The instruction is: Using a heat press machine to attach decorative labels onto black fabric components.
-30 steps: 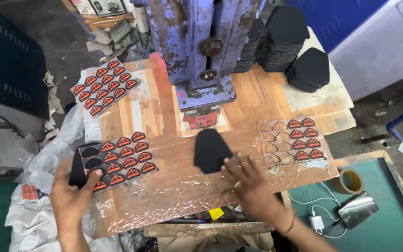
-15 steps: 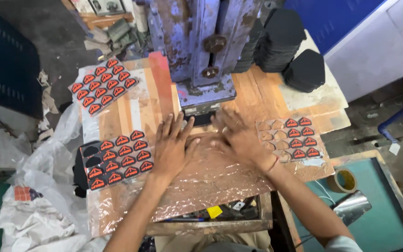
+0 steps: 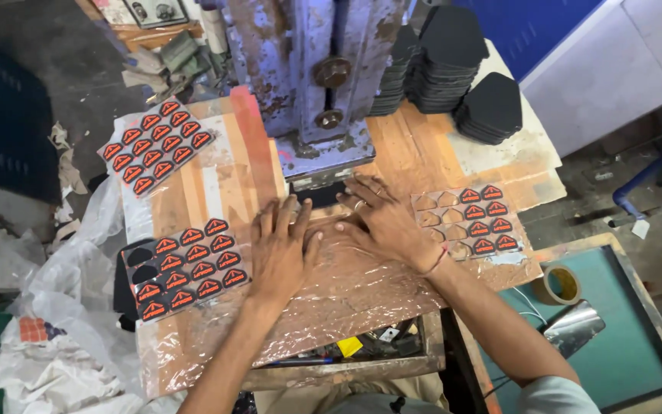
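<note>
Even, soft daylight falls on my tabletop (image 3: 423, 146), bright enough to read every colour. The clear plastic film (image 3: 362, 291) under my hands throws pale glare. Shadows are faint and short. The left edge goes dim and dark. Focus is sharp centrally, straight lines bending slightly at the corners.

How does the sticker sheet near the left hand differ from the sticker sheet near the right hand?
The left sticker sheet looks dark and is nearly full of red-and-black badges, with only two or three spots empty; the right sticker sheet looks pale and has about half of its spots empty. The right hand touches the right sheet's edge; the left hand lies just beside the left one. Both lie flat on the plastic-covered table.
</note>
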